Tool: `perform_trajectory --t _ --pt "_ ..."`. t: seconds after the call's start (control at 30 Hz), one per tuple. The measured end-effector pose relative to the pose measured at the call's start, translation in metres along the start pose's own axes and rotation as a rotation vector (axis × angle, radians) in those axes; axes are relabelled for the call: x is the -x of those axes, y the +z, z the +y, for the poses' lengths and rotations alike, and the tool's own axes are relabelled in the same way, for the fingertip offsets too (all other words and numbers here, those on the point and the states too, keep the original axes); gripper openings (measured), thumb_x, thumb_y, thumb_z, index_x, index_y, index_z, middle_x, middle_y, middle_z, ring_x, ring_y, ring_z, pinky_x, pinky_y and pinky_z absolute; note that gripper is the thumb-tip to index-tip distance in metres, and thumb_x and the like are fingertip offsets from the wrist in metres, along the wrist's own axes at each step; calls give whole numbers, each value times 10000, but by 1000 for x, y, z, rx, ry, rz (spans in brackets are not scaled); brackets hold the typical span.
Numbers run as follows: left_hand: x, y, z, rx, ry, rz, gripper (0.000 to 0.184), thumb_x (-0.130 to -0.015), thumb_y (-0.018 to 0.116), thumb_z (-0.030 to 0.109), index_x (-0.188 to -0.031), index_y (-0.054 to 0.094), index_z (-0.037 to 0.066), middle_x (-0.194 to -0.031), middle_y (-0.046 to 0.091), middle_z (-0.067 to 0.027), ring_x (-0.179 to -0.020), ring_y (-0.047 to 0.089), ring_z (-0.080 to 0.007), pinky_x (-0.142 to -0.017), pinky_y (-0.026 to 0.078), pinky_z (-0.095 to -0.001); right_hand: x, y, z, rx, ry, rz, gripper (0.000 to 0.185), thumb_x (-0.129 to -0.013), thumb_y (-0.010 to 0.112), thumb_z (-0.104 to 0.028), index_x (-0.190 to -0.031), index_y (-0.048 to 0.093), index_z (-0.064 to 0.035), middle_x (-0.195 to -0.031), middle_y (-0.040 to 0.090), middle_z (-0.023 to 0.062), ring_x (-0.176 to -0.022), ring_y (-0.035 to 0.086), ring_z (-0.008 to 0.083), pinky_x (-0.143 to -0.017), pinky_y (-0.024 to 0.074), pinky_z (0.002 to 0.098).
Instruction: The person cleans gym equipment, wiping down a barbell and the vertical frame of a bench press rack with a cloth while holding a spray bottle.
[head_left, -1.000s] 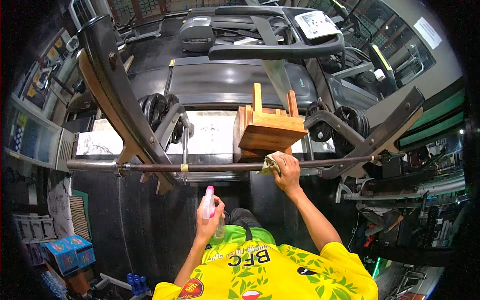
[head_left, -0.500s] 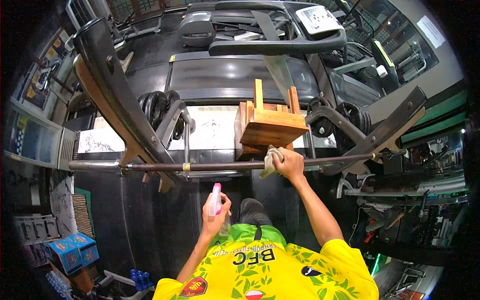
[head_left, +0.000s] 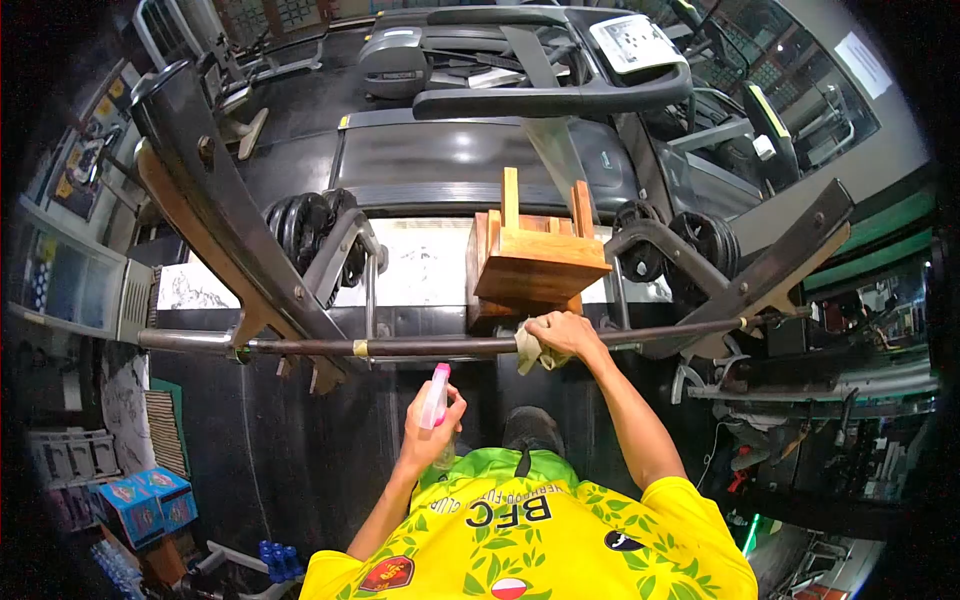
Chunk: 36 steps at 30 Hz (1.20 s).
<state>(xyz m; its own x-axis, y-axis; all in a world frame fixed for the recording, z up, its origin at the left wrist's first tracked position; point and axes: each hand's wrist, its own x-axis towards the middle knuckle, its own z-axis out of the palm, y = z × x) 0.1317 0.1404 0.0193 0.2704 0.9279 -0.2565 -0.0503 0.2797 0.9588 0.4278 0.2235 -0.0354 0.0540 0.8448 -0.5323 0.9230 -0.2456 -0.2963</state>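
Observation:
A long dark barbell (head_left: pixel 450 347) lies across the uprights of a rack in front of me. My right hand (head_left: pixel 565 332) is closed on a pale cloth (head_left: pixel 535 352), pressed around the bar just right of its middle. Below the bar, nearer my body, my left hand (head_left: pixel 430 425) grips a spray bottle (head_left: pixel 435 400) with a pink and white head. Its clear lower part is mostly hidden by the hand and shirt.
Wooden stools (head_left: pixel 540 265) stand stacked behind the bar. Rack uprights (head_left: pixel 230 210) rise at either side, with weight plates (head_left: pixel 305 230) beyond. A treadmill (head_left: pixel 480 160) stands at the back. Blue boxes (head_left: pixel 147 503) sit at lower left.
My right hand and the cloth have shifted slightly left and down in view. The bar appears a little lower at its middle. My left hand still holds the spray bottle, nearly in place.

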Motion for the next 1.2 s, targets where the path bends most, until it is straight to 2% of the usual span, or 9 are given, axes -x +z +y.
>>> perform_trajectory --t 0.1,0.2,0.3,0.47,0.67,0.8,0.9,1.03,1.2 --pt "-2 15 5 -23 -3 -12 160 -832 635 101 -920 513 46 -735 553 -18 -548 552 -80 -508 454 -224 -27 7 12 -31 6 -283 519 -825 388 -522 -937 681 -108 -974 636 224 -956 590 391 -838 462 442" --pt "-4 31 -2 26 2 36 151 -847 616 88 -935 505 36 -755 550 -25 -556 558 -88 -521 472 -234 20 -16 -19 -70 -33 28 484 -843 398 -486 -900 684 -100 -932 627 237 -880 607 380 -761 482 463" --pt "-11 50 0 175 32 116 143 -853 598 46 -946 491 29 -789 551 -39 -578 570 -91 -532 476 -238 53 3 -9 -13 -326 503 260 -802 605 -319 -899 614 -78 -909 640 112 -890 612 246 -803 471 375" --pt "-19 72 2 188 102 195 135 -855 581 7 -956 492 22 -833 558 -46 -605 578 -88 -551 470 -234 66 0 22 -94 -705 678 505 -593 691 -37 -1077 561 -95 -995 588 92 -940 569 289 -868 439 389" --pt "-9 92 7 78 111 310 117 -858 562 -11 -955 501 10 -824 552 -46 -587 571 -86 -546 469 -228 61 -14 29 -144 -455 396 261 -792 599 -182 -1035 571 -92 -942 618 144 -910 592 325 -805 476 391" --pt "0 113 6 86 108 397 130 -866 553 5 -977 485 16 -845 538 -55 -588 566 -90 -576 480 -250 18 -17 29 -213 -298 -10 413 -903 414 -396 -963 603 -34 -863 624 248 -845 599 421 -768 476 481" --pt "9 126 3 88 108 448 153 -873 549 24 -1004 470 24 -875 530 -58 -600 566 -98 -623 486 -267 -6 -21 31 -197 -348 -261 425 -899 416 -396 -873 614 -21 -881 622 257 -875 597 413 -789 476 480" --pt "18 139 -2 81 93 518 177 -881 547 53 -1030 455 35 -899 518 -52 -613 564 -108 -671 487 -285 19 -28 25 -152 -369 -56 479 -887 431 -439 -1028 600 -14 -789 618 266 -816 606 417 -756 475 484" --pt "13 148 -9 55 45 512 163 -884 551 68 -1020 469 32 -891 516 -50 -617 562 -106 -669 488 -291 54 -11 48 32 -725 399 384 -725 621 -158 -1107 586 -138 -1124 567 81 -999 557 227 -835 458 350"
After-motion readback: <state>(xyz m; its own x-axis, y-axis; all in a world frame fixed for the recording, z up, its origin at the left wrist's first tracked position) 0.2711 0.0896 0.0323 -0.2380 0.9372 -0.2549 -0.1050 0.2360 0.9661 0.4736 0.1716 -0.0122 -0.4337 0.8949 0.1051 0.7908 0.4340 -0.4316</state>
